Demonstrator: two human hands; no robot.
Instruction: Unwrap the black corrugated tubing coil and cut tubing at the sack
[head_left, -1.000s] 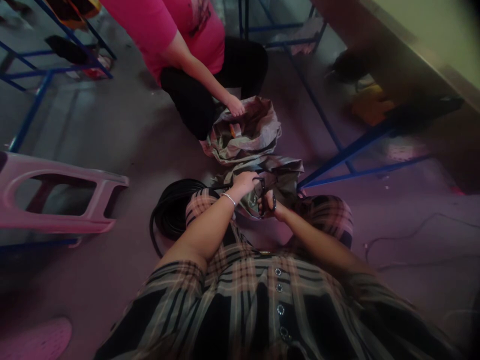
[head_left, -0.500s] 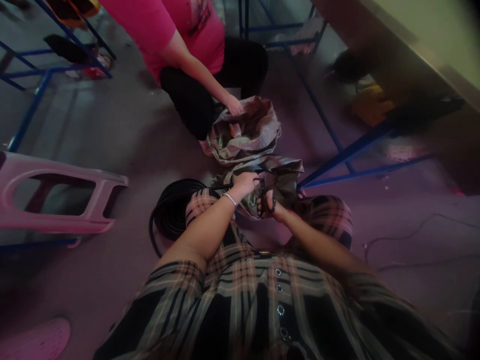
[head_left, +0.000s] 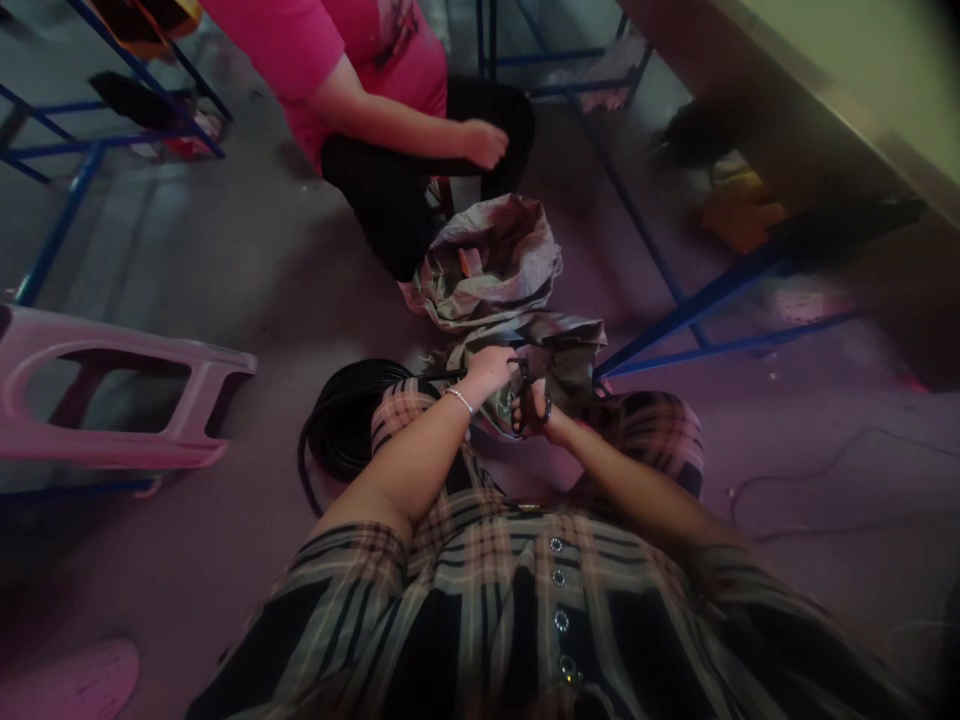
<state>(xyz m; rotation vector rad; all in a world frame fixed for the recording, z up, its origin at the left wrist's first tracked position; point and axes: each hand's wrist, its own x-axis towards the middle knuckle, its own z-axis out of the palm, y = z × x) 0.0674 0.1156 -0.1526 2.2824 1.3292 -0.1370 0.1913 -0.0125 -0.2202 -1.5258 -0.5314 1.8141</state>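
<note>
My left hand (head_left: pixel 491 370), with a bracelet at its wrist, is closed around a length of black tubing or cable (head_left: pixel 448 375). That length leads back to a black coil (head_left: pixel 341 420) on the floor beside my left knee. Close by on the right, my right hand (head_left: pixel 537 408) is closed on black-handled scissors (head_left: pixel 547 406); their blades point toward the left hand and are hard to make out. Both hands are over a crumpled woven sack (head_left: pixel 574 365) between my knees. Just beyond it stands another open sack (head_left: pixel 525 275) with a small orange-and-white piece (head_left: pixel 470 262) inside.
A co-worker in a pink shirt (head_left: pixel 300 60) sits opposite, one hand (head_left: pixel 484 145) above the far sack. A pink plastic stool (head_left: pixel 112 440) stands at left. Blue metal table legs (head_left: pixel 697 305) and a tabletop (head_left: pixel 847 90) are at right. A thin cord (head_left: pixel 810 465) lies on the floor.
The co-worker's hand has lifted off the far sack's rim and moved up and slightly right. My right hand and the scissors have shifted very slightly left.
</note>
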